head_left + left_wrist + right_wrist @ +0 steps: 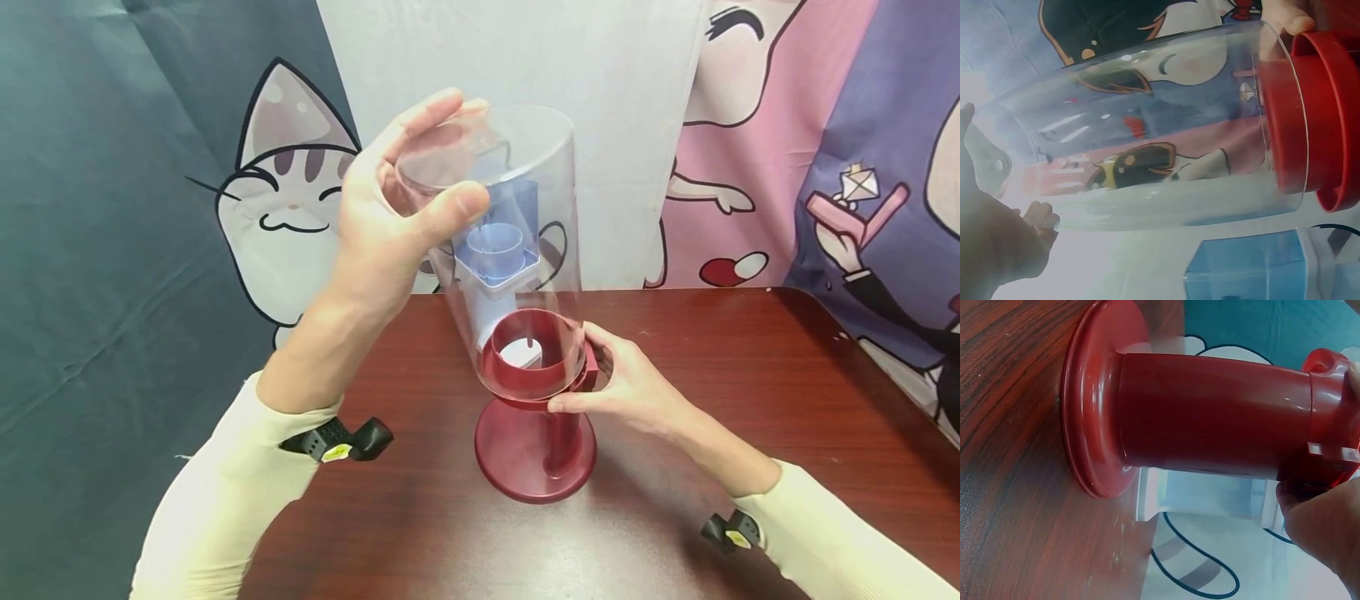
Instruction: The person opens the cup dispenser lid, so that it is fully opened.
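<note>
Left hand (386,204) is raised above and left of the red stand (1216,415), fingers curled on the far side, thumb across the near side: from my feed, gripping the top rim of the clear cylinder (517,258). Right hand (630,383) is lower, at the stand's right, thumb in front and fingers round behind, gripping its ring (1325,125). Pale sleeves on both arms, small black camera at each wrist.

Clear cylinder: its bottom end goes around the narrower upper part of the ring; I can't tell if it is fully seated. I see a white piece (521,354) through the ring's mouth; inside or below, can't tell. Blue-and-white unit (1244,265) stands behind the stand; in the head view I see it through the cylinder wall.

Cylinder sits above the stand, running down from left hand to ring, just beside right hand's thumb. Stand's round base is on the brown desk (420,517), below right hand. Cartoon-print cloth hangs behind the stand.
</note>
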`<state>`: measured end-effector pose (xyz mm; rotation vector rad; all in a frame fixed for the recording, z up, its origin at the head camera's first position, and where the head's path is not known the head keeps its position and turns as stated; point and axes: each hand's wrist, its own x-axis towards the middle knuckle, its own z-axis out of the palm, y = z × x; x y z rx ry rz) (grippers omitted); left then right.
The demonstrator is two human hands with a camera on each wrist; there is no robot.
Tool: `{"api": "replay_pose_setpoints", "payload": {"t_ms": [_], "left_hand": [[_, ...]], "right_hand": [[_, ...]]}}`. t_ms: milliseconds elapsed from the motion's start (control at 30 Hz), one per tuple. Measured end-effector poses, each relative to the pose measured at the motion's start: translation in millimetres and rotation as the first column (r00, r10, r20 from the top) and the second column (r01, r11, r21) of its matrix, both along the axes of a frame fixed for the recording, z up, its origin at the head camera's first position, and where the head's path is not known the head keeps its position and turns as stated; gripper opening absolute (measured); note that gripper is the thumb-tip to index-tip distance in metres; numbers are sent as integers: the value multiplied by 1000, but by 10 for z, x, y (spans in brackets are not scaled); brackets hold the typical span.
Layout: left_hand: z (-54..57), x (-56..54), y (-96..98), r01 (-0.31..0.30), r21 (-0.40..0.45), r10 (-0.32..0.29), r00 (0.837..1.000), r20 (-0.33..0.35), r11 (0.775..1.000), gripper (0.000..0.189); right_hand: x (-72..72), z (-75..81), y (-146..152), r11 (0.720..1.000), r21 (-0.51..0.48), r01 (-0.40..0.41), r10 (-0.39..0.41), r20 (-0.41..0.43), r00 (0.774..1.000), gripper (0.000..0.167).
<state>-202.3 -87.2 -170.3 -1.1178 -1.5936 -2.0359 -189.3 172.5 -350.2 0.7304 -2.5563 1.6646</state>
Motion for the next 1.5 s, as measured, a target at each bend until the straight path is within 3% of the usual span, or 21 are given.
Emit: {"api": "replay_pose_setpoints", "payload": {"t_ms": [167, 467, 600, 1033, 1367, 1500], "left_hand": [[42, 101, -61, -9, -2, 9, 1000, -17, 1000, 96], [54, 315, -127, -18, -30, 18, 1000, -10, 999, 101], [35, 389, -151, 22, -8, -22, 999, -24, 1000, 100], [0, 583, -220, 28, -47, -33, 993, -117, 999, 99], [-38, 633, -154, 39, -24, -41, 995, -93, 999, 103], [-114, 626, -83, 59, -52, -62, 996, -60, 997, 106]], "right_hand": [[-15, -21, 15, 1000, -6, -5, 5, 4, 1000, 96], [-82, -72, 19, 995, -71, -64, 63, -18, 998, 99], [-113, -77, 23, 994, -79, -79, 77, -33, 997, 91], [-94, -55, 87, 999, -40, -4, 3, -43, 999, 98], [-152, -19, 243, 997, -34, 70, -71, -33, 997, 95], [-195, 25, 321, 993, -30, 111, -113, -53, 992, 92]]}}
